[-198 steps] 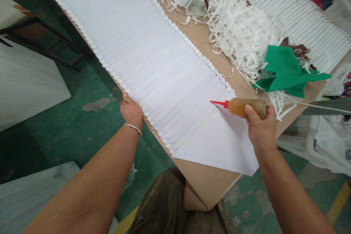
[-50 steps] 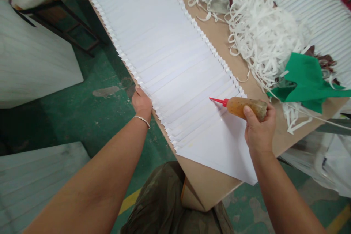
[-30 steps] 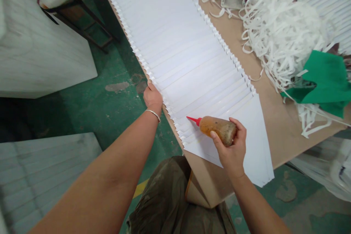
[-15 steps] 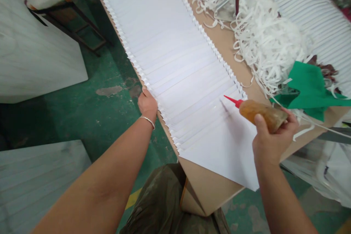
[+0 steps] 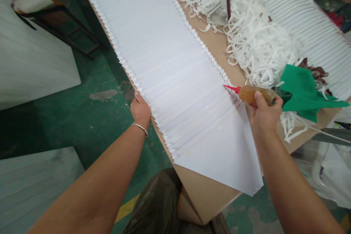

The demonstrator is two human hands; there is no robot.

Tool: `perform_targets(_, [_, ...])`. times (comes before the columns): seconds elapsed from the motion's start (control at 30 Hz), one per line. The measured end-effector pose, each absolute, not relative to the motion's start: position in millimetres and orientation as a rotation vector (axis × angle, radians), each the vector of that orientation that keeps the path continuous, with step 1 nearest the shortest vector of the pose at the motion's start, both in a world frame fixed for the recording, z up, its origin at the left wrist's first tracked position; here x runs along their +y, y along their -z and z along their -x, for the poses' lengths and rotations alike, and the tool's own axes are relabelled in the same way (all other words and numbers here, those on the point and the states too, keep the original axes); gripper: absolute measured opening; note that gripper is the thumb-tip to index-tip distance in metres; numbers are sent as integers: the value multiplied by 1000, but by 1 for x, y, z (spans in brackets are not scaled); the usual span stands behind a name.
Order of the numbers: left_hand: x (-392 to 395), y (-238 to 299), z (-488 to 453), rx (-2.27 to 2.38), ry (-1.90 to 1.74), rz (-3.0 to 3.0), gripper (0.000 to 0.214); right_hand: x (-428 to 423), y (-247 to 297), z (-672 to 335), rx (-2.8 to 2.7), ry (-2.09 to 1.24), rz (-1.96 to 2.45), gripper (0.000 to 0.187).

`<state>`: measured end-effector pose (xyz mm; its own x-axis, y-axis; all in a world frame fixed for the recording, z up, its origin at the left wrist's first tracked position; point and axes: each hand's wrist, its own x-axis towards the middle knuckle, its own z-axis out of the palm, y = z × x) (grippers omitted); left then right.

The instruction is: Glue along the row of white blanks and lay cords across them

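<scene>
A long run of overlapped white paper sheets (image 5: 170,62) lies fanned along the brown table (image 5: 208,193). My right hand (image 5: 264,111) is closed round a brownish glue bottle (image 5: 253,94) whose red nozzle points left at the right edge of the sheets. Shiny wet lines show on the sheets just below the nozzle. My left hand (image 5: 140,109), with a thin bangle at the wrist, rests against the left edge of the sheets at the table's side; its fingers curl at the edge and are mostly hidden.
A heap of white paper strips (image 5: 252,40) and a green cloth (image 5: 304,89) lie on the table's right. A second fanned run of white sheets (image 5: 301,22) lies beyond them. White boards (image 5: 30,62) stand on the green floor at left.
My right hand swept the glue bottle across the sheets toward the left edge, then back to the right edge, where the nozzle is now. My left hand has stayed at the left edge.
</scene>
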<state>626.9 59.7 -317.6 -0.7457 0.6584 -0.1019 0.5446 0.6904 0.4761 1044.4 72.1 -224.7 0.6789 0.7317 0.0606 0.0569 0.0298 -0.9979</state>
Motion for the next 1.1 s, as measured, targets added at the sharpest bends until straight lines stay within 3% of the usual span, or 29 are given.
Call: perform_targets(1.1, [58,316,-630,2586,-701,-914,67,-55,196,-929,-1209,-780,1707,73])
